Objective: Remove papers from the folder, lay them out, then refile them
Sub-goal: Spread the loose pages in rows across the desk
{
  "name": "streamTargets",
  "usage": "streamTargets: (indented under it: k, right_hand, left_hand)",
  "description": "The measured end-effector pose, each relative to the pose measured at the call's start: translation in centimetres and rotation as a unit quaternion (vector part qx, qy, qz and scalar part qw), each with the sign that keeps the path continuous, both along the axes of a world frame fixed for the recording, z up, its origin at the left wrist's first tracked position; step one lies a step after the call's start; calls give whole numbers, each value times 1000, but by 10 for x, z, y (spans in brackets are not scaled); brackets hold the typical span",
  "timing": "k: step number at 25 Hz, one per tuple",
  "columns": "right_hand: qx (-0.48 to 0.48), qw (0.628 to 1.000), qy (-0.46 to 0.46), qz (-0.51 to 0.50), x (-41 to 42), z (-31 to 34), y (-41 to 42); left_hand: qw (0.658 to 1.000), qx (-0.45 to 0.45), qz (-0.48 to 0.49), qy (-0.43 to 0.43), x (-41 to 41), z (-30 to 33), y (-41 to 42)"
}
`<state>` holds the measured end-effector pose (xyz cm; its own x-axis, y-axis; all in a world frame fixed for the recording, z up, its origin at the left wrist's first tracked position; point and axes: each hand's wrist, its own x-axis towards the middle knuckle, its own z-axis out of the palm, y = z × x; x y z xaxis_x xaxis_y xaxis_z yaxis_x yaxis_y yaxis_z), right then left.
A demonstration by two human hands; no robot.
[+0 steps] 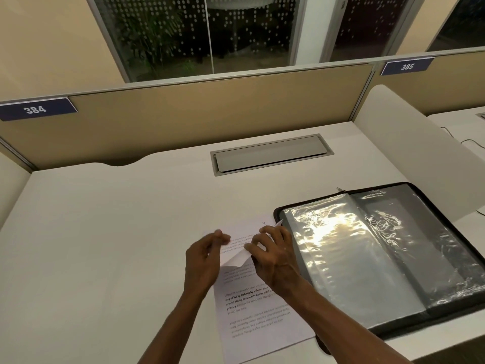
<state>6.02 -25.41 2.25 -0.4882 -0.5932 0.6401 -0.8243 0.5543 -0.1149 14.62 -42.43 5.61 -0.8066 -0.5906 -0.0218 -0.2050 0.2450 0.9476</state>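
Just left of the open folder (388,261), a printed paper (258,306) lies flat on the desk (105,245). Both hands work above its upper half: the left hand (203,261) and right hand (275,256) each have their grip pinched together on a smaller white sheet (237,258), folded between them. Shiny plastic sleeves (341,248) fill the folder.

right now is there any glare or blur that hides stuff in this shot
Head view: strong glare on the folder's plastic sleeves washes out whatever lies inside; the left hand is slightly motion-blurred; the paper text is too soft to read fully; wide-angle distortion bends the desk edges and the partition.
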Motion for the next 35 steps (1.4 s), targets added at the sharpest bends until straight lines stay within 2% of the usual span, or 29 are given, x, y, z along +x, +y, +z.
streamTargets:
  k: [2,5,8,16,19,23,31,35]
  right_hand:
    - [5,1000,1,2,2,-4,2]
    - [12,1000,2,8,5,-7,4]
    - [15,1000,-5,6,5,-7,3]
    - [19,1000,-18,8,6,-9,0]
    - [14,1000,-16,8,5,-8,1]
    - [8,1000,-8,16,4,-8,2]
    - [42,998,3,38,10,-8,-8]
    - [32,998,-22,47,10,-8,-12]
  left_hand:
    - [989,-109,10,-96,-22,-28,-23]
    - [936,-249,-82,-235,-44,-63,-44]
    - [915,-301,-89,-253,-54,-73,-51]
    - [943,-233,-58,-228,-56,-77,-58]
    - [940,-222,-14,-260,-56,-77,-63]
    - [961,-162,44,-219,-52,-71,-65]
    - [943,-218,19,-251,-49,-70,-68]
    - [954,-194,54,-224,-49,-66,-67]
